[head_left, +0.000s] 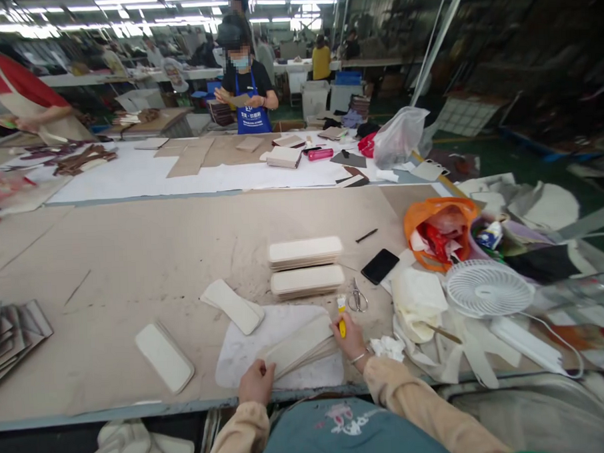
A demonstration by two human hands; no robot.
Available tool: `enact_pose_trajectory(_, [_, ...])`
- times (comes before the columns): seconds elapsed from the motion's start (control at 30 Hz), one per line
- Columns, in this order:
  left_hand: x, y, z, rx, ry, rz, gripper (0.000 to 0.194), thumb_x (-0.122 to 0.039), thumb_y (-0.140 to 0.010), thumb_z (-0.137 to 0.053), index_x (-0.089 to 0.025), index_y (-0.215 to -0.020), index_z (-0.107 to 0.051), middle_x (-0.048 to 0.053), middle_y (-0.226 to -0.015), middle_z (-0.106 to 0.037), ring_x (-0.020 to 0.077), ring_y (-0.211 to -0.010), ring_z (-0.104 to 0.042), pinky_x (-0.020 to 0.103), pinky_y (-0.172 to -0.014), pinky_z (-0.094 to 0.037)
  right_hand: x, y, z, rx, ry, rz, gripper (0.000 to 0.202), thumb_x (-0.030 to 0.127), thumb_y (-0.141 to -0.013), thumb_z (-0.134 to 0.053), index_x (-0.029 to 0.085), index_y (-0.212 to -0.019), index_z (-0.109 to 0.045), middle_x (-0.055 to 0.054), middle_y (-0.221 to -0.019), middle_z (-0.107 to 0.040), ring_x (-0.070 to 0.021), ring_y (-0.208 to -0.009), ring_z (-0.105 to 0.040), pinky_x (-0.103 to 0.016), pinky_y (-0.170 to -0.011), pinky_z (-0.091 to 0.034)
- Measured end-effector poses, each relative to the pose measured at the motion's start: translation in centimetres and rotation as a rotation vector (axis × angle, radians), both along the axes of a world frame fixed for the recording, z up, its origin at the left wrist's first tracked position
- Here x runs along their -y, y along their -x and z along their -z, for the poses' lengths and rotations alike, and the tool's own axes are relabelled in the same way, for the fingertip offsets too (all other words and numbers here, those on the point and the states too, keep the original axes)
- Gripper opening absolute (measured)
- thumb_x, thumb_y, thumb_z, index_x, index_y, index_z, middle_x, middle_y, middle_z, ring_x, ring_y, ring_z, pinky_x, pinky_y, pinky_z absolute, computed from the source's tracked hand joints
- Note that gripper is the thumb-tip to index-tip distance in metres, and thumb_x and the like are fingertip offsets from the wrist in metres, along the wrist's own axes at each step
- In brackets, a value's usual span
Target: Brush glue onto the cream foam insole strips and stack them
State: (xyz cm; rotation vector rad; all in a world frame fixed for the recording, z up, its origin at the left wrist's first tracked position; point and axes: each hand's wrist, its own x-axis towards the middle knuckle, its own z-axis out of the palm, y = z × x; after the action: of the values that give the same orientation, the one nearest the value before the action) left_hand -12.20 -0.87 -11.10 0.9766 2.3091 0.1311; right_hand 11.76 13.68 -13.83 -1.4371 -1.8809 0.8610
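My left hand [257,382] is closed, thumb against fingers, on the near left end of a fanned stack of pale fabric strips [299,340]. The strips lie slantwise on a white sheet [237,353]. At their far right end is my right hand [350,338], its fingers curled round a small yellow-handled tool [342,326] with a pale tip, whose exact kind I cannot make out. Just beyond the sheet sit two neat stacks of cream rounded pieces [307,280]. More cream pieces [233,306] overlap the sheet's upper left edge, and another small stack [165,356] lies farther left.
Scissors [357,296], a black phone [380,267] and a dark pen [366,236] lie to the right. Beyond them are an orange bag [412,225], a white fan [489,288] and fabric scraps. Folded grey pieces [16,332] stand left. A co-worker in a blue apron [254,115] stands opposite.
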Motion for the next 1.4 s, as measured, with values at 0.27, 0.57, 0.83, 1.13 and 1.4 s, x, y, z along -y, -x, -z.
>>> enact_pose_trajectory(0.27, [-0.3,1.0,0.5,-0.006,0.084,0.073,0.028,-0.042,-0.085,-0.044,-0.021,-0.068,-0.05,0.003,-0.069,-0.064,0.0189,-0.072,-0.061,0.026,-0.063,-0.036,0.1,0.6,1.1,0.064,0.005,0.016,0.008,0.025,-0.076,-0.051,0.021,-0.08,-0.045,-0.002,-0.074,-0.056,-0.0197,-0.069,-0.055,-0.031,-0.067,-0.042])
enact_pose_trajectory(0.57, [-0.5,1.3,0.9,0.016,0.091,0.1,0.028,-0.044,-0.084,-0.045,-0.022,-0.067,-0.049,0.002,-0.067,-0.063,0.0193,-0.071,-0.061,0.027,-0.061,-0.036,0.5,0.7,1.8,0.066,0.025,0.043,0.017,0.027,-0.073,-0.053,0.02,-0.086,-0.046,-0.006,-0.086,-0.059,-0.0229,-0.082,-0.057,-0.037,-0.077,-0.045])
enact_pose_trajectory(0.83, [-0.6,1.1,0.4,0.026,0.079,0.103,0.026,-0.044,-0.085,-0.044,-0.021,-0.072,-0.05,0.001,-0.066,-0.061,0.0186,-0.069,-0.061,0.027,-0.06,-0.037,0.5,0.8,1.7,-0.002,0.035,0.104,0.018,0.025,-0.069,-0.053,0.02,-0.084,-0.045,-0.004,-0.082,-0.056,-0.022,-0.076,-0.056,-0.036,-0.073,-0.045])
enact_pose_trajectory(1.13, [-0.4,0.7,-0.9,-0.043,-0.385,0.286,0.046,-0.03,-0.079,-0.053,-0.012,-0.121,-0.046,0.015,-0.121,-0.054,0.025,-0.118,-0.048,0.039,-0.102,-0.035,2.3,-0.3,-3.1,-0.236,0.118,-0.028,0.02,0.031,-0.077,-0.057,0.023,-0.081,-0.04,-0.001,-0.08,-0.06,-0.0169,-0.067,-0.059,-0.029,-0.065,-0.048])
enact_pose_trajectory(1.4, [-7.1,-4.1,-7.9,0.353,-0.604,0.614,0.058,-0.041,-0.076,-0.062,-0.018,-0.127,-0.048,0.012,-0.129,-0.053,0.027,-0.124,-0.043,0.041,-0.103,-0.036,3.5,-2.9,-11.2,-0.36,0.164,-0.092,0.028,0.036,-0.079,-0.061,0.023,-0.084,-0.037,-0.002,-0.086,-0.06,-0.0148,-0.066,-0.057,-0.027,-0.062,-0.048])
